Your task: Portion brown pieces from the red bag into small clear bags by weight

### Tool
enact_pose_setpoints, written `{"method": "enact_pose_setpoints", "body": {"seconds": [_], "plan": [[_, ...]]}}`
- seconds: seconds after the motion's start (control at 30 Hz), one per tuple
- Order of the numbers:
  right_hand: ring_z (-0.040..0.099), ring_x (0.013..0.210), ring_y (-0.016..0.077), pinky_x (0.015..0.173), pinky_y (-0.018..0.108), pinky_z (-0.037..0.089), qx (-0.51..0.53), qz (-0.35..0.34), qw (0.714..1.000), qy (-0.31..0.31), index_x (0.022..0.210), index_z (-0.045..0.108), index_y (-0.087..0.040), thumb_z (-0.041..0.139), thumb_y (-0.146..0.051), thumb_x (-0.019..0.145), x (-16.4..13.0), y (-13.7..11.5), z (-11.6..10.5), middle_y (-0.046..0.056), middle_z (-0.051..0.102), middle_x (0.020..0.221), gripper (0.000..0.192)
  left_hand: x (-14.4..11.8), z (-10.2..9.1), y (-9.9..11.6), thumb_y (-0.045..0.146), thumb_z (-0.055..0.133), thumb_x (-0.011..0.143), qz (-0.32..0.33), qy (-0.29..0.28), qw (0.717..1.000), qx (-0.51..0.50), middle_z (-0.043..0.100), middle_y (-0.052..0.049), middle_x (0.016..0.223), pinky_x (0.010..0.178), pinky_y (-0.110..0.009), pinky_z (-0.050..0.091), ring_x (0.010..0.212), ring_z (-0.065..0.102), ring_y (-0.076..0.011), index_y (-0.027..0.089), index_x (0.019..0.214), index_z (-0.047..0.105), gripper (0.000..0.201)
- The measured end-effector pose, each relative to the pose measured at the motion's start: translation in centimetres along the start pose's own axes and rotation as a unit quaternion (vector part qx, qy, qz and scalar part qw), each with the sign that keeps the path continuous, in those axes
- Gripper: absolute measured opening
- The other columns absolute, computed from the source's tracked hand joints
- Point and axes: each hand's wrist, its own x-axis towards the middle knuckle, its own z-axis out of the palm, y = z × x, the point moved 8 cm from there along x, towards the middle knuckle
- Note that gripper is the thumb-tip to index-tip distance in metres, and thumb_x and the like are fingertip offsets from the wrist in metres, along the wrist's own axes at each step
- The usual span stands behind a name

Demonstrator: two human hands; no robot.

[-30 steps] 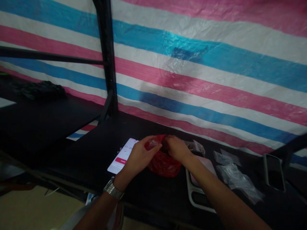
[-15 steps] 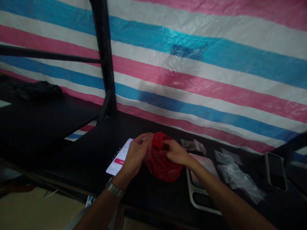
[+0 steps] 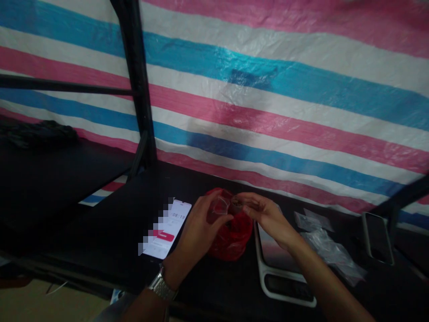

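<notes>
My left hand (image 3: 204, 221) is closed on the edge of a small clear plastic bag (image 3: 220, 205), its mouth held open above a red plastic bag (image 3: 231, 243). Close beside that mouth, my right hand (image 3: 268, 217) grips a small cup (image 3: 237, 205) with brown bits in it; the exact kind of bits is too blurred to tell. The red bag sits open on the black table, partly hidden under both hands. Just right of it is a white kitchen scale (image 3: 288, 288), partly covered by my right forearm.
A phone with a lit timer screen (image 3: 167, 232) lies left of my left hand. Several clear plastic bags (image 3: 330, 246) are spread right of the scale. A second, dark-screened phone (image 3: 378, 237) lies farther right. A black metal post (image 3: 136, 80) rises before the striped sheet (image 3: 268, 116).
My right hand has come up out of the red bag, with the small cup now showing in its fingers. My left hand has moved from the red bag's rim to holding the clear bag open.
</notes>
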Motion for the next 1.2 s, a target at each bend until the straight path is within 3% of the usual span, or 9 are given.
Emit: {"method": "enact_pose_setpoints", "body": {"seconds": [0.1,0.17,0.33,0.5,0.67,0.77,0.9,1.0,1.2], "plan": [[0.075,0.113,0.0233,0.104,0.042,0.057,-0.05,-0.035,0.998,0.015,0.119,0.073,-0.024,0.075,-0.029,0.089,-0.6,-2.0,-0.3,0.007,0.08,0.118,0.03,0.0,1.4,0.1,0.029,0.079,0.089,0.024,-0.026,0.999,0.026,0.07,-0.006,0.141,0.116,-0.043,0.048,0.132,0.064,-0.0273,0.029,0.14,0.063,0.053],[0.074,0.111,0.0223,0.102,0.04,0.057,-0.137,-0.074,0.988,0.02,0.117,0.074,-0.023,0.071,-0.018,0.09,-1.0,-3.6,0.1,0.007,0.079,0.118,0.028,0.1,2.1,0.0,0.029,0.08,0.089,0.031,-0.038,0.998,0.031,0.069,-0.007,0.144,0.117,-0.044,0.047,0.135,0.063,-0.0278,0.027,0.14,0.062,0.055],[0.069,0.114,0.02,0.105,0.038,0.055,-0.345,-0.176,0.922,-0.018,0.122,0.075,-0.026,0.059,0.004,0.089,-1.7,-6.6,2.0,0.007,0.069,0.126,0.046,0.2,3.7,-0.7,0.028,0.079,0.089,0.022,-0.053,0.998,0.014,0.067,-0.007,0.148,0.119,-0.044,0.047,0.137,0.063,-0.0265,0.026,0.144,0.059,0.058],[0.067,0.119,0.0207,0.108,0.039,0.054,-0.382,-0.202,0.901,-0.033,0.13,0.072,-0.027,0.055,0.006,0.091,-1.6,-7.1,2.5,0.007,0.066,0.129,0.054,0.5,3.9,-1.0,0.028,0.078,0.088,0.009,-0.035,0.999,-0.019,0.068,-0.008,0.146,0.117,-0.043,0.05,0.135,0.065,-0.0257,0.026,0.143,0.06,0.058],[0.068,0.12,0.0233,0.108,0.039,0.053,-0.37,-0.208,0.903,0.061,0.128,0.073,-0.023,0.067,-0.008,0.095,-0.9,-7.9,0.9,0.009,0.07,0.127,0.037,0.7,2.2,-0.7,0.03,0.079,0.086,-0.015,0.003,0.997,-0.071,0.073,-0.007,0.138,0.115,-0.041,0.05,0.129,0.068,-0.026,0.026,0.138,0.064,0.054],[0.07,0.117,0.0245,0.106,0.039,0.052,-0.408,-0.123,0.903,0.056,0.123,0.074,-0.02,0.07,-0.011,0.093,0.2,-6.2,0.8,0.01,0.073,0.125,0.031,0.7,0.4,-0.9,0.036,0.078,0.087,-0.049,0.05,0.992,-0.108,0.078,-0.006,0.123,0.106,-0.039,0.054,0.115,0.074,-0.0254,0.025,0.134,0.066,0.051],[0.072,0.106,0.0242,0.095,0.034,0.052,-0.512,-0.009,0.857,-0.067,0.11,0.079,-0.021,0.064,-0.006,0.092,1.4,-1.7,3.3,0.008,0.076,0.115,0.027,0.9,-1.5,-1.7,0.045,0.076,0.087,-0.079,0.097,0.986,-0.109,0.08,-0.008,0.114,0.099,-0.04,0.055,0.108,0.075,-0.0274,0.022,0.134,0.066,0.054],[0.07,0.112,0.026,0.095,0.035,0.05,-0.556,0.008,0.828,-0.076,0.111,0.077,-0.019,0.056,0.002,0.088,2.3,0.3,4.6,0.011,0.074,0.118,0.038,0.9,-1.8,-2.4,0.048,0.076,0.086,-0.093,0.097,0.989,-0.055,0.08,-0.011,0.114,0.101,-0.045,0.053,0.109,0.073,-0.0315,0.02,0.135,0.066,0.057],[0.07,0.111,0.0266,0.092,0.034,0.052,-0.545,0.024,0.836,-0.051,0.116,0.073,-0.014,0.054,0.001,0.089,4.5,2.5,5.2,0.017,0.067,0.128,0.036,0.8,-1.4,-3.3,0.042,0.079,0.084,-0.14,0.055,0.987,-0.047,0.081,-0.013,0.11,0.094,-0.043,0.053,0.101,0.075,-0.0309,0.015,0.134,0.069,0.057]]}}
